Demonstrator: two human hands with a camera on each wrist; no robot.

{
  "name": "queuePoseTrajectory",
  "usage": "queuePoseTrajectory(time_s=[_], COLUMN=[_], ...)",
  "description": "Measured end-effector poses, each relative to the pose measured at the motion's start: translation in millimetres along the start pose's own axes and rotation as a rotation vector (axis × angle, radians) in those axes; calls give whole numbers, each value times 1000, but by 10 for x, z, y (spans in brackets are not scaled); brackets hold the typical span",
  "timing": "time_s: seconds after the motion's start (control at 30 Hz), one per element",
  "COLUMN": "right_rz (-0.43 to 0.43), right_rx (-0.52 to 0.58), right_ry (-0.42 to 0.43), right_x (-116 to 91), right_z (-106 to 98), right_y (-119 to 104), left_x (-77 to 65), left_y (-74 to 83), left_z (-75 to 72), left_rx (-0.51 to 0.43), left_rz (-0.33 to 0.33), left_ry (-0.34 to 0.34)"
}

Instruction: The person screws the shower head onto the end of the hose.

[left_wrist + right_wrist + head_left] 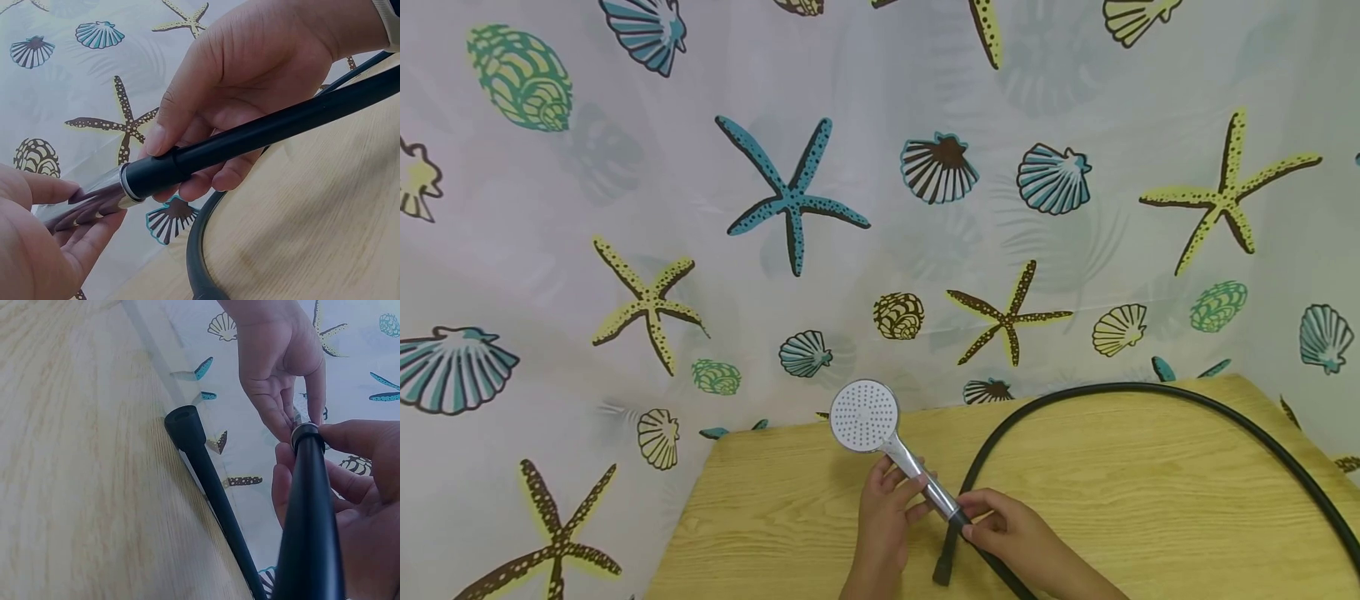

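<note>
L hand (883, 517) grips shower handle (904, 457); R hand (1018, 533) pinches hose nut (150, 177) at handle's end; prob. best kept coaxial.

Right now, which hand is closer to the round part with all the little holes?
Left. The left hand holds the handle just below the round part; the right hand grips the black hose at the handle's far end.

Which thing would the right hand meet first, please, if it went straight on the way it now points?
Probably the chrome handle, then the left hand holding it, just past the hose end the right hand grips, though depth is unclear.
</note>
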State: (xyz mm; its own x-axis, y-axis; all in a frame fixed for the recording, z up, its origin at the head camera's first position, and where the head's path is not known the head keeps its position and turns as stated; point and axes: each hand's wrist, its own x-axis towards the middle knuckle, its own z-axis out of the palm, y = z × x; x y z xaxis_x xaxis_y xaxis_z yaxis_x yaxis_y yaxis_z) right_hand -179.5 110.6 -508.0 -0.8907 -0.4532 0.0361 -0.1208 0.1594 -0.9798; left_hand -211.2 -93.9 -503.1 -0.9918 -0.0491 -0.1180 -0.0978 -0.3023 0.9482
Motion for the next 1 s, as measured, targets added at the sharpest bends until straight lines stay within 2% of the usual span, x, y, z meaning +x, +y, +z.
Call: queuePoseTrajectory(time_s=[0.67,1.0], right_rz=[-2,2], right_rx=[-5,95], right_ry=[5,-20], right_x=[-11,-20], right_z=[22,13], right_y=[-11,-13], left_x=[-21,-18], left_y=[41,44], left_z=[-9,10], left_rx=[-5,-21], left_rz=[-24,-16], left_ry=[-68,-86])
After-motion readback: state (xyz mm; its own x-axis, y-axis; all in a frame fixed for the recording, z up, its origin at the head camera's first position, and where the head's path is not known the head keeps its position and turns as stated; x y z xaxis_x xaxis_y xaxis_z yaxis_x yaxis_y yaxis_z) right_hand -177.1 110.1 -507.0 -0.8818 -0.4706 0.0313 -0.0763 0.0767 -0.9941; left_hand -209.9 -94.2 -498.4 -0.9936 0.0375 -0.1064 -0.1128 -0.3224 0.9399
